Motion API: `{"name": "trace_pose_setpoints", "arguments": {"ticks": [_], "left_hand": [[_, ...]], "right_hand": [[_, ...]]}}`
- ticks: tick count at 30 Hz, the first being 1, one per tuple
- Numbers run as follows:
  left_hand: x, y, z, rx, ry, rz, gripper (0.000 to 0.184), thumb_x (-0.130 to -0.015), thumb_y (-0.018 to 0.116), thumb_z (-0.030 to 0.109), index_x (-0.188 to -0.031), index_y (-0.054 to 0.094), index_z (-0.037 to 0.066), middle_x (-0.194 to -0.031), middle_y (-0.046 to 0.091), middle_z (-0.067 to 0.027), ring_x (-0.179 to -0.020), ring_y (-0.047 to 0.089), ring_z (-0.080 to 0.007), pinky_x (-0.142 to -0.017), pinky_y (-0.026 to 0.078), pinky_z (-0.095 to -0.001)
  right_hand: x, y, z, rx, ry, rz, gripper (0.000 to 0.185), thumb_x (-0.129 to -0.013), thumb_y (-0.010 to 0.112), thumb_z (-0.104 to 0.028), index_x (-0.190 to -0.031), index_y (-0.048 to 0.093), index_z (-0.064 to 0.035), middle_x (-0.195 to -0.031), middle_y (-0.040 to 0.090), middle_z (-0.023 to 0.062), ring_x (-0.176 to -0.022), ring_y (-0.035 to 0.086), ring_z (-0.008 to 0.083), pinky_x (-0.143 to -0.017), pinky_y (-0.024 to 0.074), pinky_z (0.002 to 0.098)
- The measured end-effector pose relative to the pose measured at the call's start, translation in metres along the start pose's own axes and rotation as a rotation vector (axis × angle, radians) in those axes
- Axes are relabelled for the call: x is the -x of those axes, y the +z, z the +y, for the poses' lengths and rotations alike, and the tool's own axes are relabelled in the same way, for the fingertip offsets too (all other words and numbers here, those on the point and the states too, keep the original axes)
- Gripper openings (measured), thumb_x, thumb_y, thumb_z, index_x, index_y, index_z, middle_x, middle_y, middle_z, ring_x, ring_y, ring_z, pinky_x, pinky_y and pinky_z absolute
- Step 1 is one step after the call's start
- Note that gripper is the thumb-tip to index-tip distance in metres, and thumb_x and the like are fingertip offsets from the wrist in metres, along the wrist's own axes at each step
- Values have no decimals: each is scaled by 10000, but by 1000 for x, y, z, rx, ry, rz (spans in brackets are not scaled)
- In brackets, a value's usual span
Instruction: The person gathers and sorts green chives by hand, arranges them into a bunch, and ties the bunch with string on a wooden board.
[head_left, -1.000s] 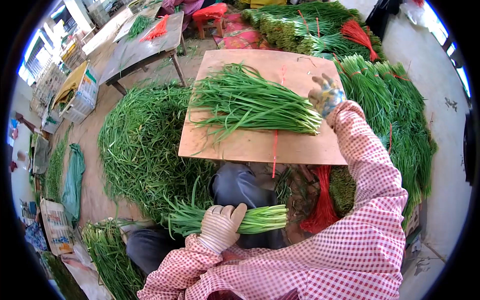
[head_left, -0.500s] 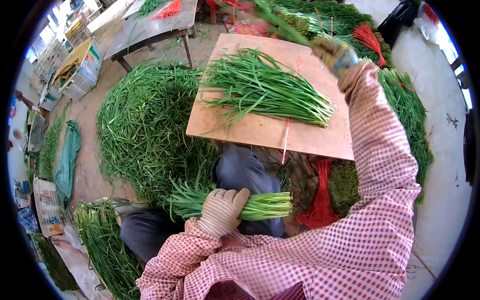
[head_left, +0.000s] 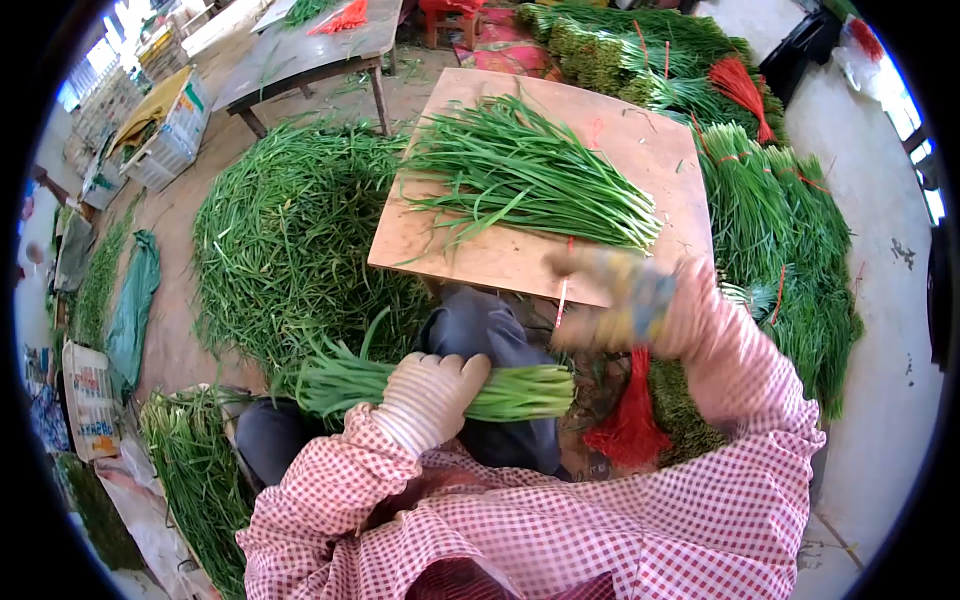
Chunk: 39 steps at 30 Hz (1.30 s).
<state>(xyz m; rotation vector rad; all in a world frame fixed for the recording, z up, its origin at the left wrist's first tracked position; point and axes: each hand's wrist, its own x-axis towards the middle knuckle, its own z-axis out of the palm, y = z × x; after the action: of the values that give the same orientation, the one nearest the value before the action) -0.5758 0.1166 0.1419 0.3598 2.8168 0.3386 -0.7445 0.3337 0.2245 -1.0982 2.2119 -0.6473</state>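
Observation:
Gloved and closed, my left hand (head_left: 432,398) grips a bunch of green stalks (head_left: 525,393) over my knees, pale cut ends pointing right. My right hand (head_left: 625,300), in a stained glove and blurred by motion, is over the board's near right edge with its fingers spread; nothing shows between them. On the wooden board (head_left: 480,250) lies a loose pile of long green leaves (head_left: 540,175), white ends to the right. A thin red tie (head_left: 562,300) hangs over the near edge, partly behind my right hand.
A big heap of loose leaves (head_left: 290,240) lies left of the board. Tied bundles (head_left: 750,200) are stacked on the right. Red ties (head_left: 630,420) hang below the board. A grey table (head_left: 320,60) and a white crate (head_left: 175,140) stand at the back left.
My right hand went up to the board's far right, where a blurred green strand showed beside it, then came back down to the near edge. My left hand still holds the bunch.

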Motion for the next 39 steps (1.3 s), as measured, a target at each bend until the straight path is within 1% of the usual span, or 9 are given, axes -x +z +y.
{"name": "trace_pose_setpoints", "arguments": {"ticks": [5, 8, 11, 18, 21, 26, 32, 36, 39], "left_hand": [[-12, -20, 6, -96, 32, 125, 363, -727, 621, 122, -1068, 505, 73, -844, 635, -122, -778, 645, -301, -687, 484, -424], [-17, -12, 2, -76, 20, 50, 573, -608, 757, 221, -1095, 499, 60, -896, 618, -115, -830, 620, -303, -757, 472, -415], [-35, -28, 0, -251, 82, 62, 522, -621, 753, 246, -1059, 529, 74, -870, 624, -101, -816, 627, -280, -699, 478, -410], [-150, -133, -11, -577, 387, 726, 432, -682, 640, 119, -1095, 514, 103, -787, 602, -88, -782, 606, -304, -679, 448, -430], [-192, -169, 15, -679, 215, 541, 574, -714, 673, 167, -1247, 464, 137, -971, 626, -111, -943, 613, -294, -846, 447, -434], [-247, -108, -9, -474, -26, 71, 759, -771, 674, 243, -1427, 301, 165, -1351, 472, -89, -1286, 424, -239, -1095, 276, -471], [-239, -91, -18, -456, 136, 231, 765, -760, 667, 240, -1425, 307, 126, -1415, 409, -117, -1328, 363, -287, -1119, 234, -487], [-247, -80, 14, -295, 453, 280, 971, -681, 753, 442, -1454, 260, 123, -1469, 333, -139, -1374, 286, -315, -1136, 188, -493], [-271, -67, 17, -366, 337, 172, 1097, -607, 779, 529, -1472, 221, 147, -1492, 295, -130, -1395, 238, -311, -1132, 162, -519]], "right_hand": [[-1, 74, -23, 517, -95, -184, 1015, -696, 766, -474, -1455, 242, -51, -1245, 524, 210, -1136, 525, 373, -960, 429, 435], [5, 87, -11, 393, -130, -112, 1024, -691, 778, -373, -1474, 190, -73, -1218, 534, 198, -1126, 525, 372, -942, 427, 439], [2, 105, 10, 207, -91, 77, 892, -735, 719, -265, -1464, 221, -139, -1146, 567, 209, -1006, 587, 396, -841, 482, 460], [-53, -21, 66, 257, -256, 510, 612, -748, 660, -21, -1315, 432, -36, -1139, 611, 180, -1035, 612, 317, -887, 491, 372], [-50, -72, 95, 333, -256, 586, 625, -725, 666, -12, -1305, 442, -74, -1109, 621, 172, -1025, 615, 327, -864, 501, 375], [-50, -56, 156, 406, 306, 260, 618, -773, 641, -85, -1344, 412, -134, -1224, 541, 197, -1090, 565, 365, -923, 477, 410], [-40, -27, 161, 215, 369, 354, 635, -772, 626, -60, -1363, 406, -141, -1285, 504, 193, -1168, 517, 359, -977, 442, 383], [-37, -17, 164, 341, 289, 430, 692, -736, 673, -95, -1368, 393, -132, -1276, 494, 199, -1146, 519, 392, -963, 449, 402], [-38, -11, 179, 281, 245, 508, 754, -687, 725, -110, -1363, 390, -112, -1262, 488, 210, -1134, 522, 397, -960, 453, 410]]}}
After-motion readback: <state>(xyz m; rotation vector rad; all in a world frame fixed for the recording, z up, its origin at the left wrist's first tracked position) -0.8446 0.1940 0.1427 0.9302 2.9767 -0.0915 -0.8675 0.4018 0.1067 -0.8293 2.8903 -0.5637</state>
